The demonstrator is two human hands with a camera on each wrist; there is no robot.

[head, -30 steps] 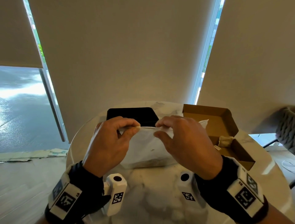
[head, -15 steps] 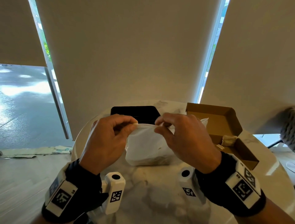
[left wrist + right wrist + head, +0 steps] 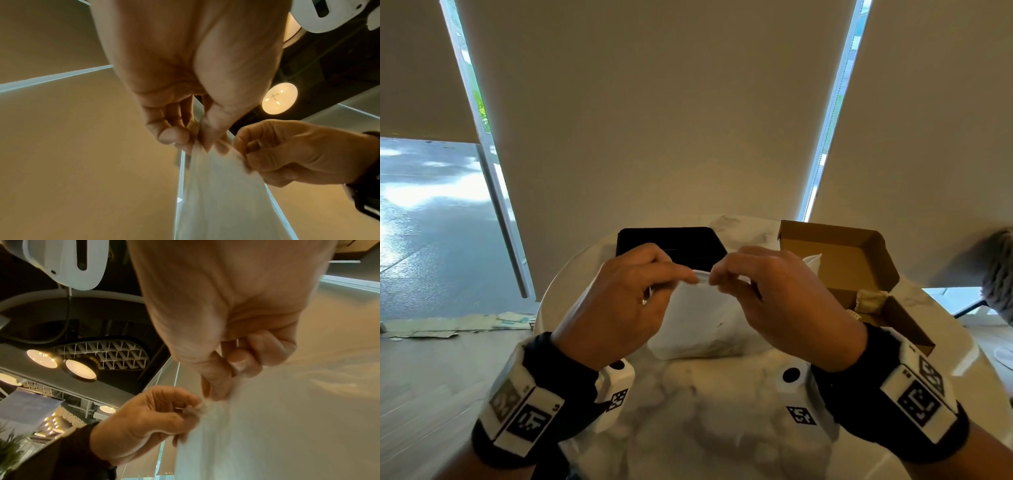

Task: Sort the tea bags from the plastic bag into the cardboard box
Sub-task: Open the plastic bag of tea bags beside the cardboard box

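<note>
A frosted white plastic bag stands on the round marble table, its contents hidden. My left hand pinches the bag's top edge, and my right hand pinches the same edge just beside it. In the left wrist view the left hand nips the plastic bag with the right hand close by. The right wrist view shows the right hand and left hand on the plastic bag. An open cardboard box sits at right with one tea bag inside.
A black flat box lies behind the bag at the table's far side. The table edge curves close on the left and right. Roller blinds and window strips fill the background. A grey fuzzy object shows at the right edge.
Both hands have slid toward each other along the bag's top edge, so the pinching fingertips now nearly meet at its middle. The bag stays on the table.
</note>
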